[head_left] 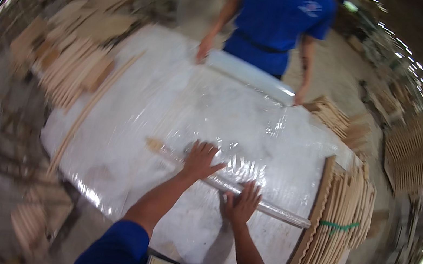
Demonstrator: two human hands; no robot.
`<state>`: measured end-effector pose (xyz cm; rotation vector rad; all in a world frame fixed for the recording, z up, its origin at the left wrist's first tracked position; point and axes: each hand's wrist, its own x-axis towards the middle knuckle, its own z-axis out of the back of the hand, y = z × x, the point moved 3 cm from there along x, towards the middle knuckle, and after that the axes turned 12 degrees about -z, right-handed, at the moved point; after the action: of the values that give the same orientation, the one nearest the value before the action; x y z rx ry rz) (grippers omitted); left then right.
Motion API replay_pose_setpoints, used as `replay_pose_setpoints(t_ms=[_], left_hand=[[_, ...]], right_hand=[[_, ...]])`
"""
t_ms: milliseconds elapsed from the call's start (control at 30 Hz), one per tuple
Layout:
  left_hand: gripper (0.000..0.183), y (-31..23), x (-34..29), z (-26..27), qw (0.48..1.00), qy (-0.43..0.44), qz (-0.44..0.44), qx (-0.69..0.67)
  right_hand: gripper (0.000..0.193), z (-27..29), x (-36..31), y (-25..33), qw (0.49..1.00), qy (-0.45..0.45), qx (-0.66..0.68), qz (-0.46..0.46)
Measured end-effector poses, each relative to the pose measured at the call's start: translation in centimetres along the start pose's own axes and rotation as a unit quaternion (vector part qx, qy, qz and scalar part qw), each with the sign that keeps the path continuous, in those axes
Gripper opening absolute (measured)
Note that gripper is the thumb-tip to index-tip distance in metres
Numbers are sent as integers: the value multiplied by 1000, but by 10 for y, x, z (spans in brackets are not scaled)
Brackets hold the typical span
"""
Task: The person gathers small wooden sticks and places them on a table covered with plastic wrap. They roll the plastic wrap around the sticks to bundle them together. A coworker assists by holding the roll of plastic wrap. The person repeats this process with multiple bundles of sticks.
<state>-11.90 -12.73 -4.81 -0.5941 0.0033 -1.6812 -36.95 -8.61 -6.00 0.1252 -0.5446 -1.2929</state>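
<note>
A long thin wooden strip wrapped in clear film (pixel 276 212) lies across a white table (pixel 131 120) covered with clear plastic film (pixel 214 116). My left hand (pixel 199 160) presses flat on the strip near its middle, fingers spread. My right hand (pixel 241 204) rests flat on the strip a little further right, fingers apart. Across the table a person in a blue shirt (pixel 280 16) holds a roll of clear film (pixel 250 75) with both hands at the far edge. The picture is blurred by motion.
Bundles of curved wooden strips (pixel 336 232), tied with a green band, stand at the table's right edge. More stacked wooden pieces (pixel 70 70) lie at the left. A long thin slat (pixel 92 108) rests along the table's left side. Wood stacks (pixel 410 156) fill the floor right.
</note>
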Motion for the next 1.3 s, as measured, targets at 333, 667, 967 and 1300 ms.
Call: replay_pose_setpoints(t_ms=[333,667,967,1300], left_hand=[[71,18,16,8,993,-66,-95,11],[77,-10,-52,13,997,46,-59,30],[79,-39,-88,46,997,63,-26,42],[43,-4,-23,14,998,-31,12,-57]], right_hand=[[72,-17,175,-26,994,-43,38,-88],[61,25,33,-11,996,28,-44,68],[80,59,-104,10,997,69,22,2],[88,-16,91,-16,991,71,-89,-74]])
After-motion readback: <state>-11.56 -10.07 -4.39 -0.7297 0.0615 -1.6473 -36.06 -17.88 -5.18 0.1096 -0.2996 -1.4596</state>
